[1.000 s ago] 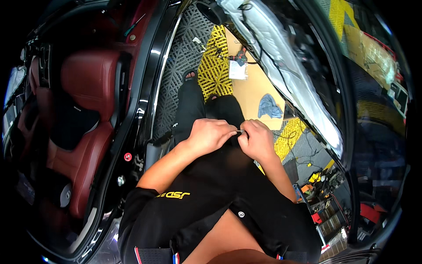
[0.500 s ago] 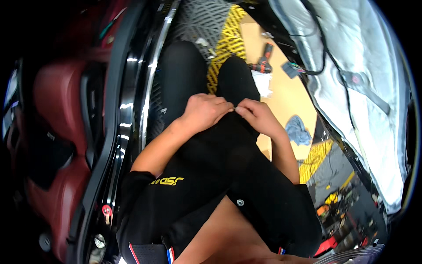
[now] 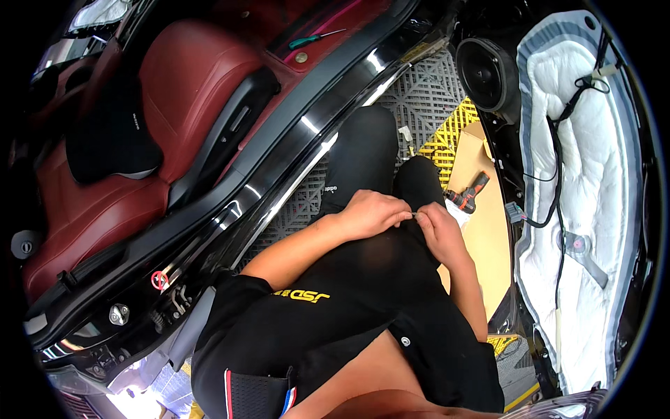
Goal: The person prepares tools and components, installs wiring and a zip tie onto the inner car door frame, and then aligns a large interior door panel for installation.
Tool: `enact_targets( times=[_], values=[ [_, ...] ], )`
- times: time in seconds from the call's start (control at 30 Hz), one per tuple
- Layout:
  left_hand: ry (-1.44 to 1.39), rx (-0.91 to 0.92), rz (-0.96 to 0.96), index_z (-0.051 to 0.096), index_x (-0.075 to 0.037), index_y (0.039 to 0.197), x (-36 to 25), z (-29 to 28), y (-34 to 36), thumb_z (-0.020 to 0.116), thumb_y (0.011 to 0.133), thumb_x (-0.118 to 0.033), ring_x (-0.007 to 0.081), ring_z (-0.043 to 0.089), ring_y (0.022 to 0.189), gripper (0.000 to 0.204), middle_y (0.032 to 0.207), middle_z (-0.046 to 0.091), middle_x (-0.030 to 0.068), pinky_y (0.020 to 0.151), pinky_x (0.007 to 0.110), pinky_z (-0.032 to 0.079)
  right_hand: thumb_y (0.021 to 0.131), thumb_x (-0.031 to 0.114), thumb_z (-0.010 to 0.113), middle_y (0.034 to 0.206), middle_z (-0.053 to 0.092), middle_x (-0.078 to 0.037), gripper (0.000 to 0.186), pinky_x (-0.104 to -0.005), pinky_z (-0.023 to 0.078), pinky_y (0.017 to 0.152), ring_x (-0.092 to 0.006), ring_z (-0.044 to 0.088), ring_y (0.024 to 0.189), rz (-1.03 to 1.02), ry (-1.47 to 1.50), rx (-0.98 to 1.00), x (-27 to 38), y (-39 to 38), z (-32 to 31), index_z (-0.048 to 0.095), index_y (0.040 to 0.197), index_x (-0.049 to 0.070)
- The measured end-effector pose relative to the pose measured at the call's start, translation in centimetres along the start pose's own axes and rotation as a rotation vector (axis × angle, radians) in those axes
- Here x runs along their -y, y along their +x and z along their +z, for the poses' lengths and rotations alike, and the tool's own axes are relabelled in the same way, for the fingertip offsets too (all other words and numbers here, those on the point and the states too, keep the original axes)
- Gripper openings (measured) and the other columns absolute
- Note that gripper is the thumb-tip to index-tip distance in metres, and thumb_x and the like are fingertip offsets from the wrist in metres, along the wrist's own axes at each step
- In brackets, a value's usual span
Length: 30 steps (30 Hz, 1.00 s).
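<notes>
Grey grid floor beside a car with red seats.
Your left hand (image 3: 370, 213) and right hand (image 3: 436, 230) pinch a tiny thing (image 3: 414, 214) together over your knees, mid-frame.

The padded leather car seat (image 3: 174, 91) is deep red, with a black cushion (image 3: 112, 136) lying on it. The glossy door sill (image 3: 279, 160) is black with white glints. The gridded plastic floor tiles (image 3: 419, 91) are grey, with a band of yellow tiles (image 3: 450, 133) among them. The flat cardboard sheet (image 3: 488, 223) is plain tan. The small power driver (image 3: 469, 194) on it is black and red. The quilted door lining (image 3: 593, 181) is white, edged in grey, crossed by black wires (image 3: 555, 188). The slim screwdriver (image 3: 314, 38) has a green handle. The person's trousers (image 3: 363, 153) are black; the shorts (image 3: 314, 328) are black with yellow lettering and a red, white and blue stripe
</notes>
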State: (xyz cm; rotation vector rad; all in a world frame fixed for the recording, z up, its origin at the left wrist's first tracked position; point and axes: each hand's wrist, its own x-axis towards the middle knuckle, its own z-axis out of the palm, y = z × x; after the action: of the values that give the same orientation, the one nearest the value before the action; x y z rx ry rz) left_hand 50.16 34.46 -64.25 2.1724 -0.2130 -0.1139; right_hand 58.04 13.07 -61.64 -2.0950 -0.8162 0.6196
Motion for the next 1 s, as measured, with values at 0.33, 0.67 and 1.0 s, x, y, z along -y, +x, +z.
enact_targets(
  times=[0.33,0.67,1.0],
  values=[
    [0.270,0.046,0.312,0.071,-0.012,0.088,-0.1,-0.3,3.5,0.072,0.084,-0.024,0.0249,0.072,0.076,0.013,0.078,0.071,0.0057,0.065,0.038,0.057,0.110,0.036,0.048,0.059,0.051,-0.001,0.048,-0.0291,0.039,0.051,-0.0107,0.049,0.053,0.491,0.767,0.118,-2.5,-0.6,0.3,0.054,0.074,0.006],
    [-0.714,0.083,-0.589,0.050,0.002,0.145,2.6,0.8,2.3,0.043,0.111,-0.019,0.0101,0.061,0.074,0.040,0.095,0.075,0.0110,0.071,0.025,0.050,0.091,0.021,0.069,0.118,0.068,-0.014,0.036,-0.0479,0.054,0.093,-0.0343,0.063,0.115,0.663,-0.618,-0.153,-31.7,-2.2,4.6,0.063,0.124,0.011],
    [-1.027,-0.178,-0.909,0.056,-0.001,0.140,2.5,-0.9,-1.2,0.050,0.106,-0.010,0.0120,0.062,0.093,0.036,0.106,0.066,0.0043,0.087,0.026,0.050,0.094,0.022,0.056,0.145,0.056,-0.010,0.023,-0.0480,0.037,0.111,-0.0305,0.042,0.145,0.323,-1.125,0.060,-43.7,2.6,5.1,0.072,0.109,0.015]
  ],
)
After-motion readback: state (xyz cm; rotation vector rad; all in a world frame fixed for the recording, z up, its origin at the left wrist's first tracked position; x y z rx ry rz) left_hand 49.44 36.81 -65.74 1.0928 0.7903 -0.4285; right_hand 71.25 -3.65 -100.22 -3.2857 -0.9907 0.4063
